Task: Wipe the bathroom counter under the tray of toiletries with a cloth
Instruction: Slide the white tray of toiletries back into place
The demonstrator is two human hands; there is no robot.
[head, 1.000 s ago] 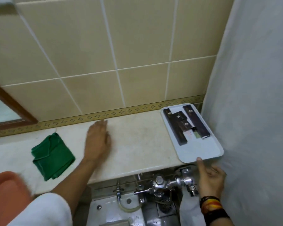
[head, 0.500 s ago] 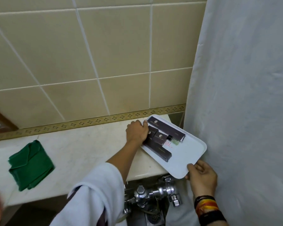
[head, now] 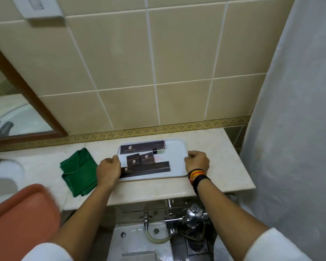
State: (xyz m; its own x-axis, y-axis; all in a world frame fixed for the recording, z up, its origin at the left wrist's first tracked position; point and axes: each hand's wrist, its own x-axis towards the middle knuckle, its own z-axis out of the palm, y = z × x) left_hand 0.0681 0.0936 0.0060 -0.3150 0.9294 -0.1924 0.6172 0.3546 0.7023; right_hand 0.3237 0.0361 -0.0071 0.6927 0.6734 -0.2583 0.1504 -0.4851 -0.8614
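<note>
Dark-brown toiletry boxes [head: 143, 149], four, lie on one white tray [head: 177, 162]; one green cloth [head: 79, 171] beside. Left hand [head: 108, 170] and right hand [head: 197, 161], each grip closed on a tray end, on the desk [head: 224, 157].

White rect. tray [head: 177, 159] w/ rounded corners lay flat on the beige marble counter [head: 224, 166], long side parallel to the wall, near the counter's middle. On it: dark brown toiletry boxes [head: 142, 147] w/ gold logos; one long box at the back, one long at the front, two small square ones between them, all lying flat. Tray's right part bare. Green cloth [head: 77, 171], folded and rumpled, lay on the counter just left of the tray, not touching it. Counter surface pale, faintly veined, dry-looking.
</note>
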